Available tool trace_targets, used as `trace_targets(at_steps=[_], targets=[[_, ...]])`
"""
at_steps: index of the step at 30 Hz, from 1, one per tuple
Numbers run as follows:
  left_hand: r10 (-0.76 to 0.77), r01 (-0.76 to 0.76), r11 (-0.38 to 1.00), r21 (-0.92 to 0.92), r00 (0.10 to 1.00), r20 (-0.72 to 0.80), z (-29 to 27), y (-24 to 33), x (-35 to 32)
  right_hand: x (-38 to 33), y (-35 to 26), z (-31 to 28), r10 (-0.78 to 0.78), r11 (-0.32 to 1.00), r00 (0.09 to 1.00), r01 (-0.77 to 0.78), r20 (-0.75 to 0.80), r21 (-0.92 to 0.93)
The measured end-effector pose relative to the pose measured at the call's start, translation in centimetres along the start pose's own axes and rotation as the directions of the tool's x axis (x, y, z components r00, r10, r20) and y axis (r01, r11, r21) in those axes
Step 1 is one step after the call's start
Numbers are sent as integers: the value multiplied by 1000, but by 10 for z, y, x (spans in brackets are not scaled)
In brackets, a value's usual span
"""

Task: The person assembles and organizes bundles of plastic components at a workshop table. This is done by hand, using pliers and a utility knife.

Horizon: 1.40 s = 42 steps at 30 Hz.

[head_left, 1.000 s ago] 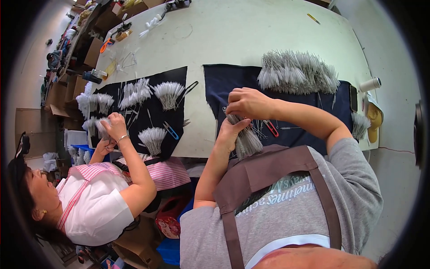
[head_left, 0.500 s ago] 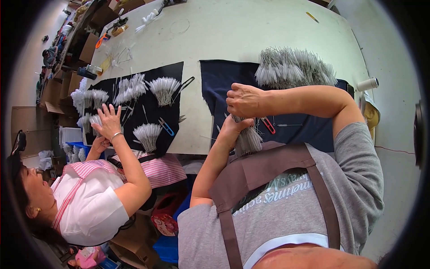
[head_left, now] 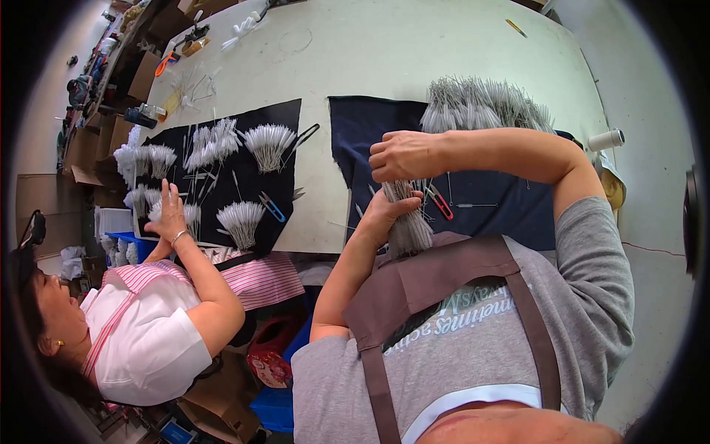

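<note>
My left hand (head_left: 383,216) is closed around a thick bundle of thin wire brushes (head_left: 410,235), holding it close against the brown apron. Just above the top of that bundle is my right hand (head_left: 403,157), its fingers curled in; whatever they may hold is hidden. Beside the bundle, a pair of red thread snips (head_left: 441,203) lies on the dark blue cloth (head_left: 362,118). One loose brush (head_left: 477,205) rests to the right of the snips. Behind my right forearm stands a big pile of wire brushes (head_left: 481,107) with pale bristles.
At the left, a co-worker's hand (head_left: 171,214) is over brush bunches on a black cloth (head_left: 285,111). Blue snips (head_left: 274,209) lie near that cloth's edge. A white spool (head_left: 606,140) sits at the table's right edge. Orange-handled scissors (head_left: 164,64) lie far left.
My right hand has risen slightly from the bundle, so more of the bundle's top shows. My left hand keeps its grip. The co-worker's hand has moved down a little.
</note>
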<state>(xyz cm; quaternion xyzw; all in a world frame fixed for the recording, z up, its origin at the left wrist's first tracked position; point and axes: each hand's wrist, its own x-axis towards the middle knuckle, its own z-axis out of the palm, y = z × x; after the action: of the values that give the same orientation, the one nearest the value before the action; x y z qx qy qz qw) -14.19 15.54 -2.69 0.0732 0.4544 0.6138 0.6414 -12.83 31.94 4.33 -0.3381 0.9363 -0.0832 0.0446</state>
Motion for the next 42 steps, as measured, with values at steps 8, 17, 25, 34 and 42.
trace_targets(at_steps=[8,17,25,34,42], targets=[[-7,5,999,38,999,51,2,2,-2,-1,1,-13,-85,992,996,82,33,95],[-12,10,999,30,997,71,1,3,7,-1,-2,-5,-106,983,992,114,63,-143],[74,-80,995,60,992,103,-5,-6,5,3,-2,14,-426,851,903,417,43,-321],[25,-29,999,22,988,151,-16,-13,3,9,-16,6,-386,882,913,406,130,-238],[46,-46,999,-2,984,174,-14,-1,-1,20,-15,-4,-385,875,896,430,220,-222]])
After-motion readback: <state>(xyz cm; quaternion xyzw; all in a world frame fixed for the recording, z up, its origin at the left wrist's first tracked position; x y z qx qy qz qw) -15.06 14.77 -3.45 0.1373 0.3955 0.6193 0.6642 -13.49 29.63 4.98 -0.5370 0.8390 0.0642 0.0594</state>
